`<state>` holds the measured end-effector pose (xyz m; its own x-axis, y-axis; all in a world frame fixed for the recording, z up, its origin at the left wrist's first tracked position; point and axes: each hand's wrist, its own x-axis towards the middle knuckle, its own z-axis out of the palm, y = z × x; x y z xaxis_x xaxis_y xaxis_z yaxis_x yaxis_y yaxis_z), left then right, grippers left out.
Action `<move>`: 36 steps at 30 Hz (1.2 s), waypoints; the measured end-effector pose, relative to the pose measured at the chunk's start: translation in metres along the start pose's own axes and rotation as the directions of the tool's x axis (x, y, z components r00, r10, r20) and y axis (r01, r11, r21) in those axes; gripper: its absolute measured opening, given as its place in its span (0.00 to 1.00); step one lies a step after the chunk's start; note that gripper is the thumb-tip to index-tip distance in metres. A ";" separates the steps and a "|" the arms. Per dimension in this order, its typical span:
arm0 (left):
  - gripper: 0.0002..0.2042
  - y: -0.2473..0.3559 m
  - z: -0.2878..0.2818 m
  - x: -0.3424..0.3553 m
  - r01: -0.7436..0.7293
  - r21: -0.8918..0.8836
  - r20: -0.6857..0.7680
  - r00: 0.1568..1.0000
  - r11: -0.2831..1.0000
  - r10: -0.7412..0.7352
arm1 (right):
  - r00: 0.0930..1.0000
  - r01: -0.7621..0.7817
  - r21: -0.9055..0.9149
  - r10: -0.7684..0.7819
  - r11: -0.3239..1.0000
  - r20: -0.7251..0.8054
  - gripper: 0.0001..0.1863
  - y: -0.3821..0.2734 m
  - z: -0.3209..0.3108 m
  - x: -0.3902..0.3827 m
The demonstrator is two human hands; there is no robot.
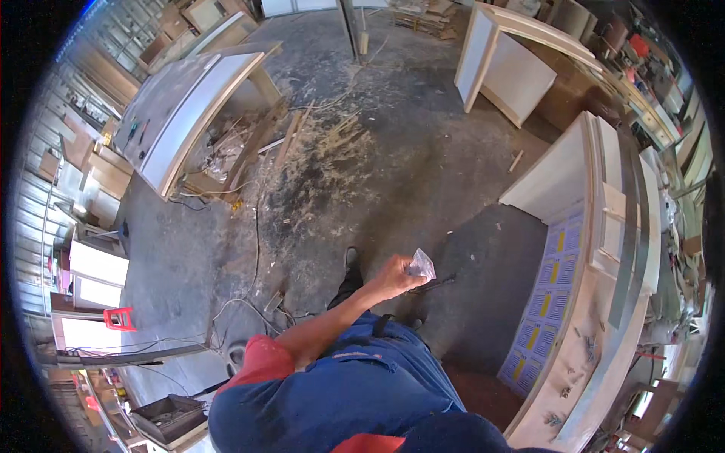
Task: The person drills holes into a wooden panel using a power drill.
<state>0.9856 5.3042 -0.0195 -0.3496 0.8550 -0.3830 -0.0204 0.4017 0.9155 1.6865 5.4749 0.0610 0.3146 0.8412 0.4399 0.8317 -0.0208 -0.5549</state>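
My left hand (394,278) reaches out in front of my body, fingers closed around a small clear plastic bag (421,265). The bag sticks out past the fingertips, and its contents, if any, are too small to make out. No part of my right hand shows. Close on my right is a long wooden counter (563,362) with small metal hardware pieces (555,419) lying in loose groups on its top. A long grey strip (628,272) runs along that top.
Sheets with yellow and blue print (545,302) cover the counter's side. A large workbench (189,113) stands ahead on the left, with wood scraps beneath it. Sawdust (332,151) and a dark cord (257,249) lie on the floor. A red stool (119,318) is at far left.
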 end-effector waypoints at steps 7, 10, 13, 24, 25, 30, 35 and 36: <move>0.08 -0.007 -0.065 0.027 -0.161 -0.375 -0.111 0.985 0.913 0.128 | 0.970 0.130 0.320 -0.187 0.939 0.155 0.21 -0.237 0.105 -0.058; 0.06 -0.001 -0.117 0.032 -0.266 -0.476 -0.220 0.959 0.838 0.179 | 0.930 0.153 0.429 -0.277 0.890 0.243 0.19 -0.335 0.155 -0.101; 0.08 -0.006 -0.192 0.037 -0.331 -0.503 -0.286 0.936 0.799 0.207 | 0.873 0.150 0.516 -0.357 0.844 0.331 0.16 -0.428 0.202 -0.151; 0.04 -0.022 -0.458 -0.022 -0.619 -0.526 -0.801 0.591 0.583 -0.095 | 0.484 -0.027 0.642 -0.552 0.766 0.679 0.08 -0.680 0.345 -0.344; 0.03 -0.022 -0.470 -0.018 -0.668 -0.514 -0.834 0.537 0.538 -0.130 | 0.492 -0.026 0.635 -0.543 0.772 0.681 0.08 -0.696 0.362 -0.358; 0.08 -0.013 -0.528 -0.002 -0.559 -0.675 -0.723 0.634 0.482 -0.276 | -0.026 -0.051 0.870 -0.872 0.490 0.489 0.24 -0.850 0.416 -0.428; 0.11 -0.001 -0.603 0.059 -0.667 -0.635 -0.764 0.617 0.389 -0.189 | -0.290 0.063 0.957 -0.912 0.284 0.290 0.29 -0.971 0.491 -0.442; 0.11 0.004 -0.620 0.075 -0.671 -0.645 -0.760 0.614 0.365 -0.214 | -0.303 0.058 0.960 -0.911 0.275 0.280 0.29 -0.988 0.512 -0.442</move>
<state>0.3790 5.1663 0.0315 -0.9219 0.1902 -0.3374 -0.3772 -0.6387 0.6706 0.4912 5.4001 0.0535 -0.9810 -0.0849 0.1747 -0.1919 0.5618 -0.8047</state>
